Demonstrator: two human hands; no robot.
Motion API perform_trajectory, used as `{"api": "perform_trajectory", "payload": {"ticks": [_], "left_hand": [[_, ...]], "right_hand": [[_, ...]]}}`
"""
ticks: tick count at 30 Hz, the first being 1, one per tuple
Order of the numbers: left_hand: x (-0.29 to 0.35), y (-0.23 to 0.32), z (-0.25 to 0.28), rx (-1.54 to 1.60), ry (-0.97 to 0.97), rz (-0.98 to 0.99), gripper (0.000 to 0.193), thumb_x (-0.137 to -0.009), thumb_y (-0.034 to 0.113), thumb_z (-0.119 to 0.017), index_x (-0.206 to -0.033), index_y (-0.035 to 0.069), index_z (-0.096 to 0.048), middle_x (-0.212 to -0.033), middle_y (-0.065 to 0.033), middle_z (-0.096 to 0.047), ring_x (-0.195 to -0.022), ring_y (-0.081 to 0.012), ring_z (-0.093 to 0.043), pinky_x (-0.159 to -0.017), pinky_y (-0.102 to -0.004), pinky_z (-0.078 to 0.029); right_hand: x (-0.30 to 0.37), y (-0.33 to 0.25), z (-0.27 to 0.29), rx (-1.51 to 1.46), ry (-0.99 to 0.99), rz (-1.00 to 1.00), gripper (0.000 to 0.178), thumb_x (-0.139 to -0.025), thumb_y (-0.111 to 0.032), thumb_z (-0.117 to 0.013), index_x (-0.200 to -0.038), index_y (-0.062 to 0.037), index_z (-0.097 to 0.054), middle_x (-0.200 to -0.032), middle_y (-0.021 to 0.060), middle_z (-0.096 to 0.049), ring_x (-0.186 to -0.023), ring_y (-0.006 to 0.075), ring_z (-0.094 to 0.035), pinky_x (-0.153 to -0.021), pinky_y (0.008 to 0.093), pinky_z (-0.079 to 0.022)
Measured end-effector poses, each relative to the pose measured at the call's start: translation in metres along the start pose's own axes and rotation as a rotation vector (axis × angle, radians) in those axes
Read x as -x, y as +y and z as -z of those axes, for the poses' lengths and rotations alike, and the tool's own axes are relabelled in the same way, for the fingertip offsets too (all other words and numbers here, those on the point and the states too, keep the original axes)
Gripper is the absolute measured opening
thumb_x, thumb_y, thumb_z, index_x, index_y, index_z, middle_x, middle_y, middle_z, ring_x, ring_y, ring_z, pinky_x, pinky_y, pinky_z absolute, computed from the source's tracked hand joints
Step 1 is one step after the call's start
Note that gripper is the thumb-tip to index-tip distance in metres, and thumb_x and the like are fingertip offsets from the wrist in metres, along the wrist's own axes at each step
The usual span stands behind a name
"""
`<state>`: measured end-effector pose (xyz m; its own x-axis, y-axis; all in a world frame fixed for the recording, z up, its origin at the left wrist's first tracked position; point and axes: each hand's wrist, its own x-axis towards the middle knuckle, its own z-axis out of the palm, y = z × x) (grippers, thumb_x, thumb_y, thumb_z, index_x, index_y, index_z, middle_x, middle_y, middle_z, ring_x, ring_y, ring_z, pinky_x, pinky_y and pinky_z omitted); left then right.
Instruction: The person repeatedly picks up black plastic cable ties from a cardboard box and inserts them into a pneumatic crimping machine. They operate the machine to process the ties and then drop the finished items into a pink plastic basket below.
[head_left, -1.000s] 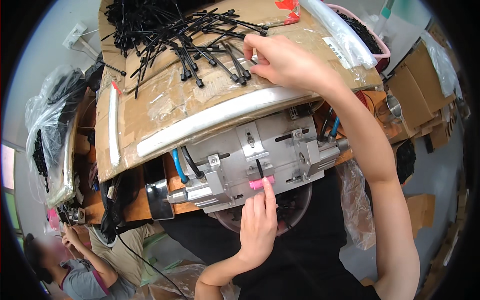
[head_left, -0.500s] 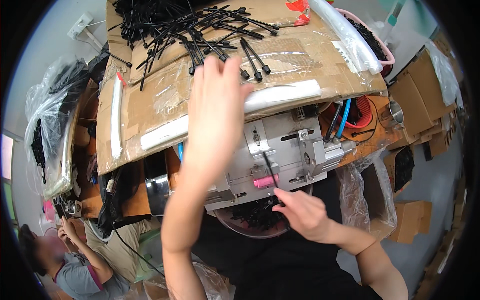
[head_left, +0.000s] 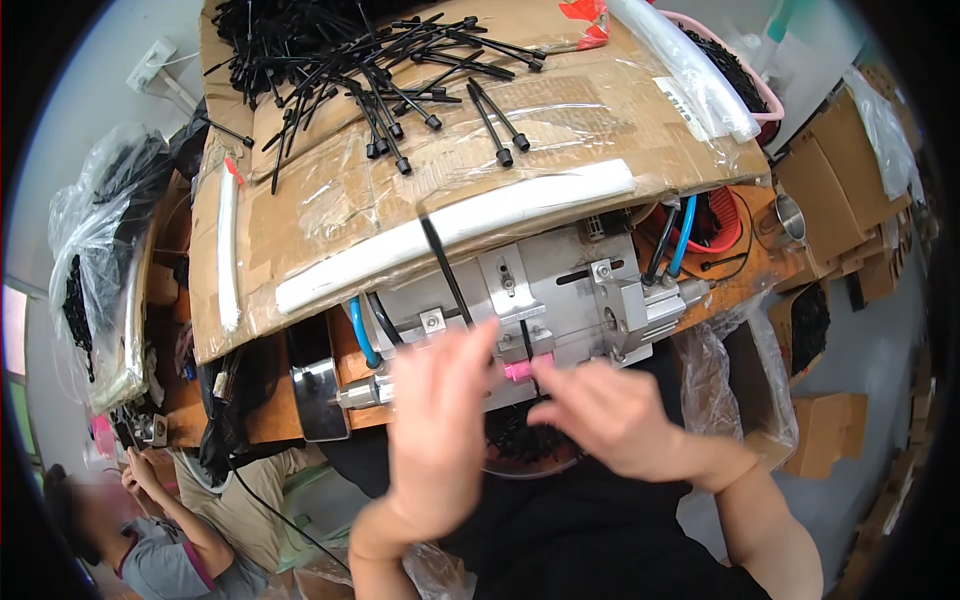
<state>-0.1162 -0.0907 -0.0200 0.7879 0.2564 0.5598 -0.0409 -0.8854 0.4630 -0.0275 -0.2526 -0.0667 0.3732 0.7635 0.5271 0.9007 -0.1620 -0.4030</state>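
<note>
My left hand [head_left: 440, 420], blurred by motion, is in front of the metal fixture [head_left: 570, 300], with a thin black plastic rod [head_left: 446, 262] slanting up from its fingertips. My right hand [head_left: 610, 415] is at the front of the fixture, fingers curled at the lower end of a second black rod [head_left: 527, 340]. That rod lies in the fixture next to a pink block [head_left: 517, 370]; its lower end is mostly hidden by my fingers. Below my hands is a clear bowl of black pieces [head_left: 525, 440], partly hidden.
A cardboard sheet [head_left: 330, 220] above the fixture carries a pile of black rods with knobbed ends [head_left: 390, 70]. A red basket [head_left: 720, 225] and metal cup [head_left: 788, 222] stand at right. Cartons [head_left: 825, 435] are beyond. Another person [head_left: 180, 540] sits at lower left.
My left hand has come back from the rod pile down to the fixture, bringing a black rod. My right hand stays near the pink block, its fingers slightly higher.
</note>
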Motion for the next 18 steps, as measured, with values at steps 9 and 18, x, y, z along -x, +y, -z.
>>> {"api": "perform_trajectory", "payload": {"ticks": [9, 18], "left_hand": [[0.072, 0.020, -0.059, -0.185, -0.389, 0.056, 0.078, -0.070, -0.008, -0.058, -0.143, -0.013, -0.032, -0.100, -0.0133, -0.051, -0.086, -0.0246, -0.050, -0.082, -0.0316, -0.046], [0.060, 0.018, -0.044, -0.095, -0.475, 0.103, 0.067, -0.081, -0.002, -0.066, -0.142, -0.008, -0.038, -0.102, -0.0140, -0.053, -0.090, -0.0279, -0.051, -0.083, -0.0365, -0.045]], "right_hand": [[-0.179, 0.108, 0.024, 0.159, -0.065, -0.097, 0.026, -0.085, -0.012, -0.067, -0.107, -0.0067, -0.054, -0.075, 0.0129, -0.058, -0.070, 0.0293, -0.058, -0.064, 0.0404, -0.045], [-0.127, 0.079, 0.077, -0.495, 0.088, -0.407, 0.014, -0.085, -0.003, -0.067, -0.097, 0.0029, -0.065, -0.079, 0.0024, -0.064, -0.073, 0.0065, -0.057, -0.063, 0.0233, -0.046]]}}
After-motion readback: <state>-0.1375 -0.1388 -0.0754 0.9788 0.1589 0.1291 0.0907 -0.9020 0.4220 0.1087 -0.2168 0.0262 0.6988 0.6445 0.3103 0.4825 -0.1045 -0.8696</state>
